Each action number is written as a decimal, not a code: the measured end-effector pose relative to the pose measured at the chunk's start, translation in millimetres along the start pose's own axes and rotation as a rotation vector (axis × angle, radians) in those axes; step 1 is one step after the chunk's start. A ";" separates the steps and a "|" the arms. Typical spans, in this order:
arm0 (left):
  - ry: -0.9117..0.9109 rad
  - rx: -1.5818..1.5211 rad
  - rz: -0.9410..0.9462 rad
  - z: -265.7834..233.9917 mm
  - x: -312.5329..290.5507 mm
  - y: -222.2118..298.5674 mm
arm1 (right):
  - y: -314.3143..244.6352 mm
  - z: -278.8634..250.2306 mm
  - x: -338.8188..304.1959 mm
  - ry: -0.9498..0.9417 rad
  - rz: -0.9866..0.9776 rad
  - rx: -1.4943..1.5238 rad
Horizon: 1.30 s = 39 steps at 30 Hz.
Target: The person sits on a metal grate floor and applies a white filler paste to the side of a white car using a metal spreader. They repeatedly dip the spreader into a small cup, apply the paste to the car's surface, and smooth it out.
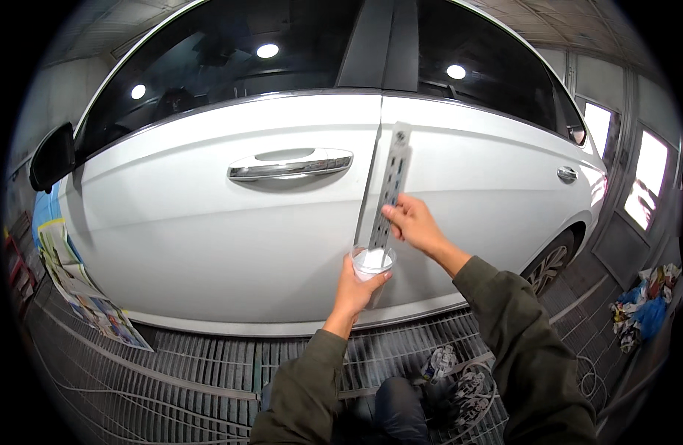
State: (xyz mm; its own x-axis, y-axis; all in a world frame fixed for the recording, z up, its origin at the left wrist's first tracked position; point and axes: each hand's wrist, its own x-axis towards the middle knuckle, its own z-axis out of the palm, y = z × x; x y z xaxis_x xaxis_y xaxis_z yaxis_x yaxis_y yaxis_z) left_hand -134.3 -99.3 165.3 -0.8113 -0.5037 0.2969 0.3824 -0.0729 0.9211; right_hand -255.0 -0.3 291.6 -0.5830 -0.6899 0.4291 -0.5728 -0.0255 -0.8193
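Note:
My left hand (356, 285) grips a small clear plastic cup (371, 262) of white paint, held up in front of a white car's side (208, 237). My right hand (412, 222) holds a long flat metal stirring stick (391, 185) with printed marks and holes; its lower end dips into the cup and its upper end rises along the gap between the two doors. A chrome door handle (291, 165) sits on the front door, up and to the left of my hands.
The car stands on a grated metal floor (193, 371). Newspaper masking (82, 289) covers its front at the left, below the black side mirror (54, 157). The rear wheel (549, 267) is at the right, a heap of crumpled rags (645, 304) beyond it. Hoses (467, 386) lie near my feet.

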 end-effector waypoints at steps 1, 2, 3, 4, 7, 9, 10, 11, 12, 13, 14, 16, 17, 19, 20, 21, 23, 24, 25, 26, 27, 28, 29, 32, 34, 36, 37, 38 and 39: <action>-0.001 0.013 0.008 0.9 0.0 -1.1 | -0.9 -5.6 5.8 0.062 -0.078 0.023; -0.002 0.013 0.016 2.2 2.2 -1.9 | 3.5 -6.2 6.2 0.091 -0.112 -0.011; -0.005 0.013 0.024 3.8 4.9 -3.3 | 8.9 -5.4 7.1 0.120 -0.145 -0.046; 0.003 0.019 0.023 1.2 4.0 -7.0 | 14.3 1.0 5.0 0.141 -0.171 -0.071; 0.040 0.066 0.032 -0.1 4.3 -10.7 | 15.7 9.6 -4.1 0.025 -0.042 -0.136; 0.032 -0.032 0.033 4.9 3.5 -6.6 | 10.4 1.5 1.3 0.007 -0.012 -0.011; 0.032 -0.076 0.022 5.2 0.3 -6.3 | 9.7 -3.7 7.9 0.026 -0.031 -0.008; 0.033 -0.054 0.018 4.5 -1.1 -5.3 | 8.0 -9.8 17.0 0.045 -0.051 -0.006; 0.030 -0.038 0.021 6.7 -1.8 0.7 | -0.1 -18.2 24.9 0.067 -0.077 -0.012; 0.031 -0.019 0.017 6.6 -1.6 0.8 | -5.5 -22.2 30.3 0.067 -0.095 -0.018; 0.041 -0.009 0.029 7.3 -0.5 -0.5 | -12.4 -26.4 35.1 0.068 -0.114 -0.025; 0.063 0.022 0.045 6.3 0.2 -2.8 | -22.7 -30.1 44.6 0.057 -0.144 -0.012; 0.068 0.024 0.044 5.6 0.7 -1.1 | -26.7 -31.5 50.1 0.047 -0.158 0.002; 0.077 0.022 0.033 7.6 1.2 0.8 | -28.8 -35.3 58.0 0.011 -0.167 0.008; 0.072 0.009 0.023 7.6 1.6 0.4 | -29.6 -36.5 62.0 -0.017 -0.167 0.006; 0.069 -0.008 0.016 8.1 2.7 0.3 | -31.2 -38.0 65.0 -0.046 -0.170 0.001; 0.094 -0.031 -0.017 10.2 -1.7 7.2 | -34.3 -36.0 66.1 -0.058 -0.175 -0.004; 0.101 -0.007 -0.012 11.8 -1.1 10.9 | -36.0 -36.5 69.6 -0.063 -0.185 -0.009; 0.110 0.013 -0.012 12.7 -2.4 11.7 | -34.1 -36.8 73.4 -0.052 -0.198 -0.022; 0.120 0.034 -0.012 12.7 -2.0 11.4 | -32.0 -37.8 77.0 -0.042 -0.215 -0.020; 0.122 0.024 0.002 8.8 -0.5 6.6 | -33.5 -35.5 77.1 -0.038 -0.226 -0.014; 0.118 0.013 0.000 10.8 0.6 5.2 | -34.0 -38.7 76.5 -0.027 -0.235 -0.020; 0.114 0.001 -0.001 12.8 1.2 5.4 | -33.4 -40.4 76.9 -0.012 -0.242 -0.046; 0.124 0.020 0.002 15.0 0.4 8.0 | -36.0 -38.1 74.5 0.012 -0.231 -0.082; 0.104 0.037 0.000 18.2 1.3 8.6 | -37.5 -38.6 72.3 0.021 -0.243 -0.112; 0.124 0.028 0.002 18.0 -1.5 11.9 | -36.7 -32.5 71.3 0.017 -0.253 -0.141; 0.125 0.010 0.003 18.0 -1.6 10.9 | -35.1 -31.1 71.3 0.011 -0.262 -0.147; 0.126 -0.007 0.003 17.6 -1.2 10.2 | -30.2 -30.1 75.3 -0.002 -0.238 -0.125; 0.108 -0.002 -0.005 18.6 -0.6 12.8 | -26.8 -32.7 80.3 -0.009 -0.217 -0.107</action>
State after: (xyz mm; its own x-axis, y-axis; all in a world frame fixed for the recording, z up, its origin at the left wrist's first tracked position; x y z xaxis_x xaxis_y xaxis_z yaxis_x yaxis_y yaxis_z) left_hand -137.1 -83.9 181.6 -0.7607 -0.5935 0.2629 0.3791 -0.0773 0.9221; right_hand -305.3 -31.4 360.4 -0.4349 -0.6830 0.5868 -0.7422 -0.0972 -0.6631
